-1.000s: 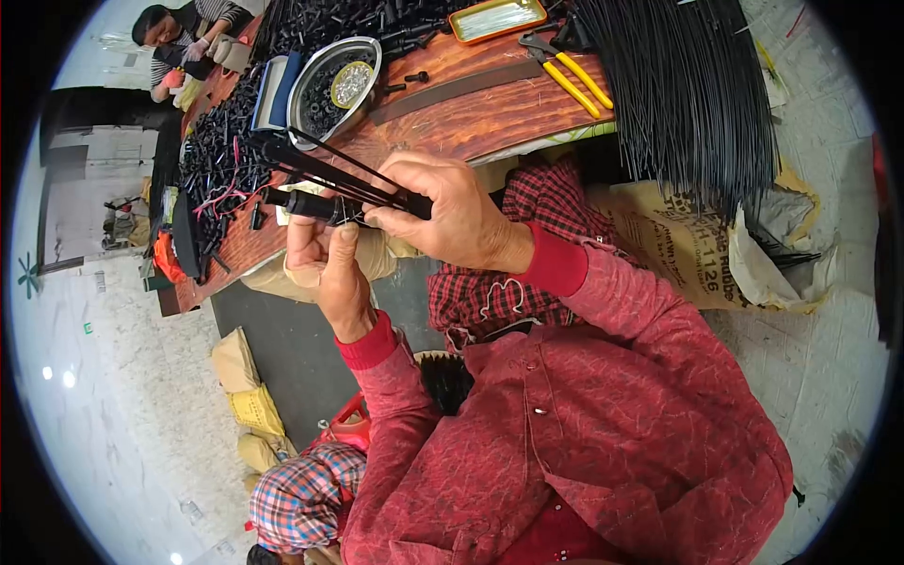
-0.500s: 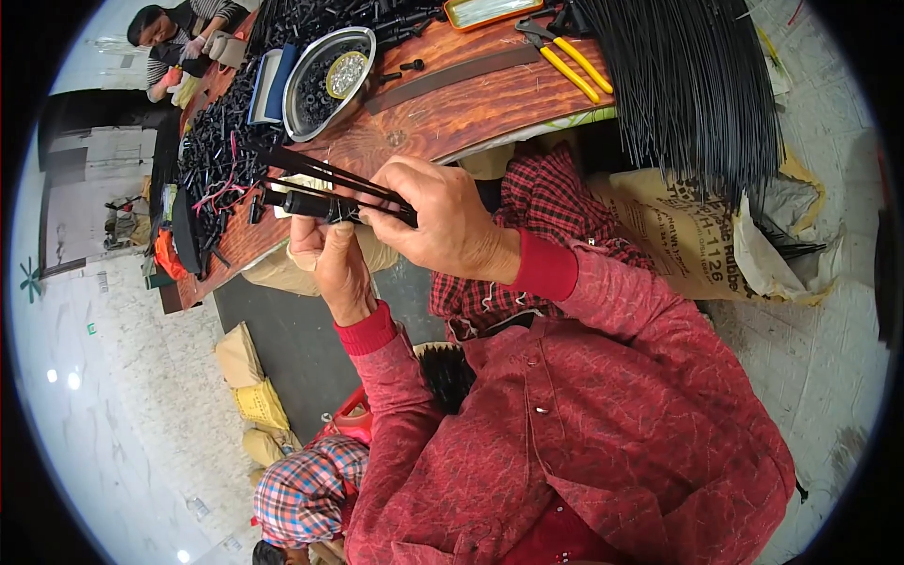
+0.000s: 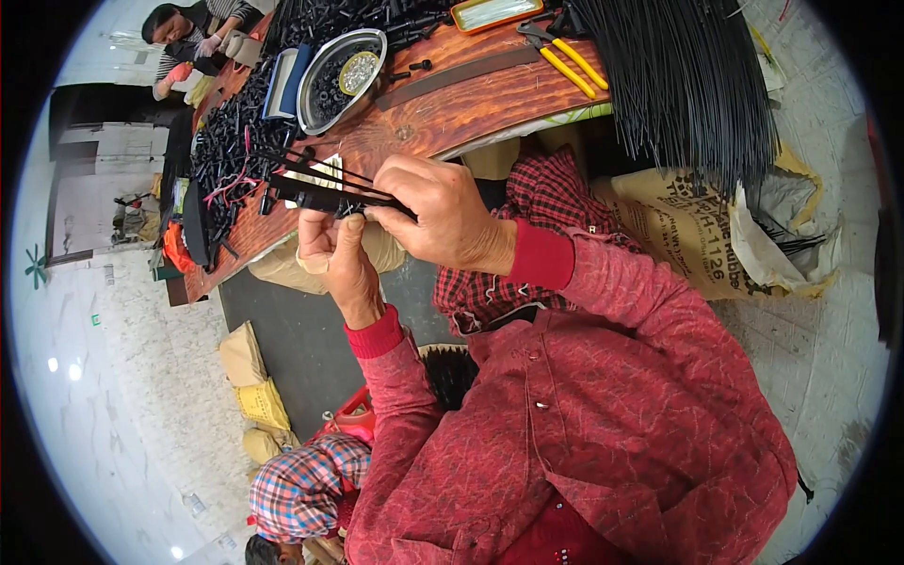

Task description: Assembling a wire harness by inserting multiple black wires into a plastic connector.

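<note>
Above the table's near edge, I hold a black cylindrical piece (image 3: 311, 196) with several thin black rods (image 3: 348, 173) fanned out beside it. My left hand (image 3: 337, 256) pinches the cylinder from below between thumb and fingers. Closed around the near ends of the rods is my right hand (image 3: 441, 205), its thumb close to the left thumb. The fingers hide where rods and cylinder meet, so I cannot tell how they are joined. A small pale pad (image 3: 325, 169) lies on the table just behind the rods.
On the wooden table (image 3: 452, 104) are a metal bowl (image 3: 306, 94) of black parts, a heap of black pieces (image 3: 226, 141), yellow-handled cutters (image 3: 574, 66) and a tray (image 3: 494, 11). Long black rods (image 3: 678, 94) overhang the right edge above a sack (image 3: 669, 221). Two other people are nearby.
The rods have spread further apart, and the cylinder has shifted slightly right with my left hand. My right hand keeps its grip. The whole view has moved a little.
</note>
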The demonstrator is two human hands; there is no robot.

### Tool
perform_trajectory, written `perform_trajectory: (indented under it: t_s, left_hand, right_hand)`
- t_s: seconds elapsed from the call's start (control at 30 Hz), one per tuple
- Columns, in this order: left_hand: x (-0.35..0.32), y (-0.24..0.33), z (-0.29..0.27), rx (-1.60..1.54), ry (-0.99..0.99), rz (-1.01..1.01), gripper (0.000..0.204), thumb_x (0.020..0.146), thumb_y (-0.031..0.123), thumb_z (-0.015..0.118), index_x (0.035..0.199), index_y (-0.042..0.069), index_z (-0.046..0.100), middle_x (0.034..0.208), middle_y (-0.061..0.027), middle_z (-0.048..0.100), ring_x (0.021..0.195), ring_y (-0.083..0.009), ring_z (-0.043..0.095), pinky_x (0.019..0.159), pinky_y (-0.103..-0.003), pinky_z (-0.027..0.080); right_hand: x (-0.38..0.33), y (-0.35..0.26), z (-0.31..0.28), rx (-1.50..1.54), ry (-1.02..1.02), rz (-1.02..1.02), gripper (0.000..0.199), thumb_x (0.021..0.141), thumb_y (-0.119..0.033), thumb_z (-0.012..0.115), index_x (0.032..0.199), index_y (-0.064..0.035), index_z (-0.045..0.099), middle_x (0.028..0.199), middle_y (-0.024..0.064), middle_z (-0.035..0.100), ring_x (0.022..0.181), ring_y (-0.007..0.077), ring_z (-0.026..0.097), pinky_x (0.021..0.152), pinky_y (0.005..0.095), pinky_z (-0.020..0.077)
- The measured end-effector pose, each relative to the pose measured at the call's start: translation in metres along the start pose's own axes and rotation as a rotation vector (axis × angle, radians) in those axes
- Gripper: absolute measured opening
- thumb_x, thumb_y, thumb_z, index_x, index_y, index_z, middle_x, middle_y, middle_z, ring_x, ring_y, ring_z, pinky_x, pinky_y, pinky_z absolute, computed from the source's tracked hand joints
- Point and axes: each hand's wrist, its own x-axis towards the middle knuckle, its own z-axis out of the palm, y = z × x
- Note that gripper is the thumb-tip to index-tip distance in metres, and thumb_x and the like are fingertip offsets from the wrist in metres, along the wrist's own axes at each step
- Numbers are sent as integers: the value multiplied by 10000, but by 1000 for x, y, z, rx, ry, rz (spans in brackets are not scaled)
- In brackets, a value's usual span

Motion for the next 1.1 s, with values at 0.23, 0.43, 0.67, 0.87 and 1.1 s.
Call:
perform_trajectory:
  t_s: [0.23, 0.43, 0.67, 0.87, 1.1]
  left_hand:
    - [0, 2, -2, -27, -48, -23, 431, 799, 99, 739, 1167, -27, 552, 1061, -97, 630, 952, -162, 593, 886, -302, 456]
    - [8, -2, -4, -34, -87, -27, 423, 819, 118, 716, 1172, -37, 541, 1064, -134, 624, 977, -189, 588, 912, -317, 442]
    - [10, -5, -11, -62, -46, -33, 470, 831, 120, 707, 1219, -59, 511, 1139, -123, 602, 1039, -196, 575, 945, -333, 430]
    - [12, -7, -13, -78, -10, -37, 491, 827, 124, 713, 1230, -62, 503, 1151, -133, 601, 1045, -204, 578, 953, -349, 433]
    - [11, -11, -23, -84, -109, -37, 511, 876, 123, 658, 1310, -46, 450, 1211, -102, 573, 1059, -186, 569, 928, -321, 448]
  right_hand:
    - [-3, 0, -11, 265, -85, 202, 180, 785, -98, 710, 891, 19, 622, 739, 83, 597, 662, 157, 573, 601, 292, 453]
    - [4, 4, -6, 444, -164, 519, 206, 858, -173, 672, 945, 7, 620, 721, -16, 535, 677, 41, 445, 585, 233, 413]
    - [3, 3, 2, 345, -183, 505, 169, 829, -149, 674, 887, -1, 615, 688, 7, 545, 624, 73, 483, 565, 252, 422]
    - [2, 2, 5, 96, -120, 384, 193, 762, -163, 718, 844, -15, 624, 697, 92, 588, 606, 198, 579, 570, 317, 457]
    - [3, 5, 5, 22, -124, 310, 192, 736, -170, 746, 774, -20, 633, 702, 92, 602, 626, 242, 612, 568, 338, 472]
